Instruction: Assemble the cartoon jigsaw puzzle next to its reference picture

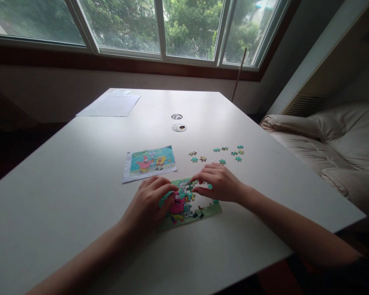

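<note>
A partly assembled jigsaw puzzle (178, 212) lies near the table's front edge, showing a pink starfish figure on its left side and a gap at its upper right. My left hand (150, 198) rests over the puzzle's left side, fingers bent and thumb apart, covering part of it. Over the gap is my right hand (218, 182), its thumb and index finger curved around a small dark green puzzle piece (190, 187) at the tips. Behind the puzzle lies a printed reference picture (152, 160) with the same cartoon figures.
Several loose puzzle pieces (222, 162) are scattered beyond my right hand. Two round cable-hole covers (178, 128) sit in the white table (80, 176). Paper sheets (110, 105) lie at the far left corner. A cream sofa (341, 139) stands to the right.
</note>
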The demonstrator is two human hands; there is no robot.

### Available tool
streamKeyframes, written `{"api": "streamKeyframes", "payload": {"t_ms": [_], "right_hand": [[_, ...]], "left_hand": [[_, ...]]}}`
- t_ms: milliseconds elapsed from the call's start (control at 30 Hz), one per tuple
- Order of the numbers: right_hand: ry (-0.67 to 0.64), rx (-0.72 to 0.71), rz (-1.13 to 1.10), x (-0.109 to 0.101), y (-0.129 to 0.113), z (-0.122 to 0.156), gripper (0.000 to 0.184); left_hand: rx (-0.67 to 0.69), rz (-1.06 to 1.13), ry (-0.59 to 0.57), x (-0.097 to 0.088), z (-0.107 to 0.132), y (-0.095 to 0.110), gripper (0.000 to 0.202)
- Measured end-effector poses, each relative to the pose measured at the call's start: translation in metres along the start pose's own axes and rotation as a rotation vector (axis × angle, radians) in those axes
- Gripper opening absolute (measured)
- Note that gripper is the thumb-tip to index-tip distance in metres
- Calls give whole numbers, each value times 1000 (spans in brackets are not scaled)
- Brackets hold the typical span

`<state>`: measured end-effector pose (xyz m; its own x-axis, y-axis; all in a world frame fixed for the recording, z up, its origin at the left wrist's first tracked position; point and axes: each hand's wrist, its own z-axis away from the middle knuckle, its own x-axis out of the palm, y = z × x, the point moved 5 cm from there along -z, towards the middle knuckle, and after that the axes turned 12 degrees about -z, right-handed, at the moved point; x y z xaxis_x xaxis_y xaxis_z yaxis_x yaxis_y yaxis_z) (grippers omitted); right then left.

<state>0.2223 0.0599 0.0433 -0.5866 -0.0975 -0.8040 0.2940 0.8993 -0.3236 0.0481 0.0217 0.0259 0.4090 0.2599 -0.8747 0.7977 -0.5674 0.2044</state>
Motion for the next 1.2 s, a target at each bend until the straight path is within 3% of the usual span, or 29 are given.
{"api": "streamKeyframes", "payload": {"t_ms": [167, 333, 800, 1200], "right_hand": [[-121, 182, -146, 12, 13, 0, 12], [-164, 243, -191, 16, 17, -1, 14], [-177, 243, -177, 17, 17, 0, 17], [-98, 185, -144, 24, 13, -3, 16]], "left_hand": [[47, -103, 5, 3, 2, -1, 18], [73, -119, -12, 5, 3, 0, 19], [73, -120, -41, 5, 4, 0, 20], [87, -111, -47, 7, 4, -1, 17]]}}
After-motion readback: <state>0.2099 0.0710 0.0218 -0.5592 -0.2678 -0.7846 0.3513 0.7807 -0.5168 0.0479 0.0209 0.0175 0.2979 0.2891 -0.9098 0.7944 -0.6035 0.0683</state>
